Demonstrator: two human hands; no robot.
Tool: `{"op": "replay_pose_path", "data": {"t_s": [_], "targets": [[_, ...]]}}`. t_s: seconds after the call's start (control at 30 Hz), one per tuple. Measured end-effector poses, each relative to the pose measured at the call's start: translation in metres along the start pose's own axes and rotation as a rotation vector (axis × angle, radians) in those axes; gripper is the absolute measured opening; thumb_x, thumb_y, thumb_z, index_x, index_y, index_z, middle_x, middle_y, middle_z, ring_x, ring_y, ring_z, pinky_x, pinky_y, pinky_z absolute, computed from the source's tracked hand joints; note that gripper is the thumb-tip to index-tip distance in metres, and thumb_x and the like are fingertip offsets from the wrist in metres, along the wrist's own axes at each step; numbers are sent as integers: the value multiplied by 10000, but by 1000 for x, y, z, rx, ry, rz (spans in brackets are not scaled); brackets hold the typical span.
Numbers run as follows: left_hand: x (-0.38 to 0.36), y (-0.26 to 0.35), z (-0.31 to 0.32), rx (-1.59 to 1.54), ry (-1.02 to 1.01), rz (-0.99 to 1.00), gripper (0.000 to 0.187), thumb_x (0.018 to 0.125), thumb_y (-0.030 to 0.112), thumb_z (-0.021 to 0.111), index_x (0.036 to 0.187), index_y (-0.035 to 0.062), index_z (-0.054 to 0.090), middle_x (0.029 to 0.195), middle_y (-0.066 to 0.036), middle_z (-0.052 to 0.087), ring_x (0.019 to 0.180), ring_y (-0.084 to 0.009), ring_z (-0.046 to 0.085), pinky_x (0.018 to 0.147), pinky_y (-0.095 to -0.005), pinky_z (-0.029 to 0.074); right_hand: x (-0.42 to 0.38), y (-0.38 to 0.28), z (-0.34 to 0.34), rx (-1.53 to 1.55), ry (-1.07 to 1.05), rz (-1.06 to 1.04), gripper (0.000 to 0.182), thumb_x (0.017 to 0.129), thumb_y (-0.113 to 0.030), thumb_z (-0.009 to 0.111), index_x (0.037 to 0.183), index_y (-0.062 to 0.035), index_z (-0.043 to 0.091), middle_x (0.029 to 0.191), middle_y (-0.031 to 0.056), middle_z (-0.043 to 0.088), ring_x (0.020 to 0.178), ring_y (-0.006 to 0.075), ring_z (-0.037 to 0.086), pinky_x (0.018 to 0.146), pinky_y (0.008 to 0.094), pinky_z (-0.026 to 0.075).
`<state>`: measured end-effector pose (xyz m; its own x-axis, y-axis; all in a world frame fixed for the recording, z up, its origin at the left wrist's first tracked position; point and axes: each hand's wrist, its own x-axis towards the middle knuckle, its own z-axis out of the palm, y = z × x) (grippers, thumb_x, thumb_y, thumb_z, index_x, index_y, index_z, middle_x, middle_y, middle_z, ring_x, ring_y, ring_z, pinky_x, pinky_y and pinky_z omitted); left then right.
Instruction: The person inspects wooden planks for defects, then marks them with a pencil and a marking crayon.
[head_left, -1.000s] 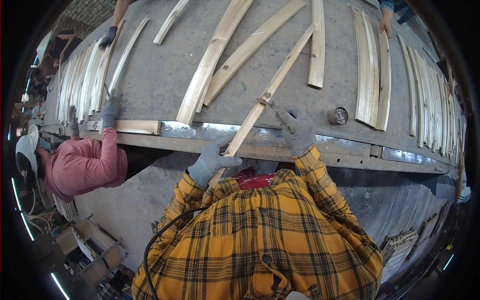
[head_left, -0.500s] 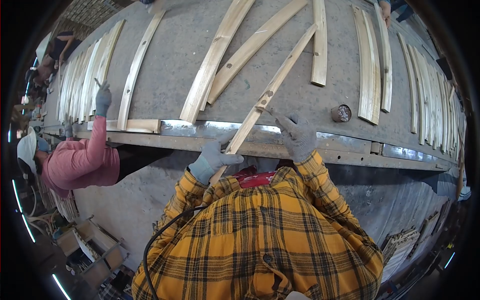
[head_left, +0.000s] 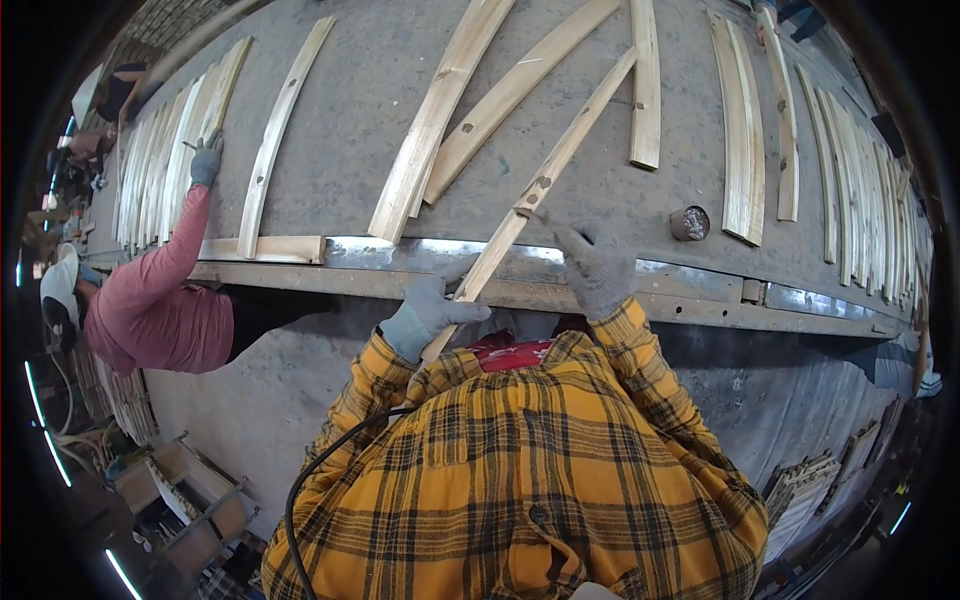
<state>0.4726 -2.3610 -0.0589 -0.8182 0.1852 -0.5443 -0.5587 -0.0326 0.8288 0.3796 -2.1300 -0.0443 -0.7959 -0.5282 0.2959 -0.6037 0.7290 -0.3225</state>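
Note:
A narrow wooden plank (head_left: 508, 232) with dark knots slants from my body up over the table. My left hand (head_left: 428, 312), in a grey glove, is closed around its near end. My right hand (head_left: 598, 268), also gloved, is beside the plank's right edge, with its fingers bent and the index finger pointing at the wood. A small, thin, blade-like tool (head_left: 530, 213) reaches from those fingertips onto the plank near a knot; its handle is hidden in the hand. To the right stands a small cup (head_left: 690, 223) of dark material.
Several planks (head_left: 445, 110) lie on the grey table (head_left: 330, 170), with rows of more at both ends. A metal strip (head_left: 390, 254) runs along the front edge. A co-worker in a pink top (head_left: 165, 315) reaches over the table at left. Another person's hand (head_left: 766, 25) is at the far right.
My hands and the plank stay nearly in place, the right hand shifting slightly. The co-worker's raised hand at left has come down onto the planks. The plank at far right has moved slightly.

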Motion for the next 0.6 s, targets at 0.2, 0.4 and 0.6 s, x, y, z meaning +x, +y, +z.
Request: {"op": "replay_pose_path", "data": {"t_s": [0.2,0.4,0.6], "targets": [[-6,-5,-3,38,33,114,802,622,128,798,1324,44,419,1264,-114,504,1153,-187,466,979,-303,356,0,2,-6,522,-18,147,321,789,-112,619,1087,-229,643,781,43,579,640,198,556,543,287,464],[-17,-13,-15,-40,-40,77,832,641,41,759,1370,60,358,1223,-62,498,1065,-151,481,889,-258,408,23,29,10,284,55,221,317,792,-62,613,1089,-167,651,830,41,604,661,168,555,594,252,436],[-20,-9,-15,-105,-7,28,814,627,124,808,1328,25,407,1223,-85,519,1083,-151,493,942,-266,373,25,32,25,31,73,88,355,769,-83,606,1103,-200,633,826,35,593,743,198,581,630,307,475]]}}
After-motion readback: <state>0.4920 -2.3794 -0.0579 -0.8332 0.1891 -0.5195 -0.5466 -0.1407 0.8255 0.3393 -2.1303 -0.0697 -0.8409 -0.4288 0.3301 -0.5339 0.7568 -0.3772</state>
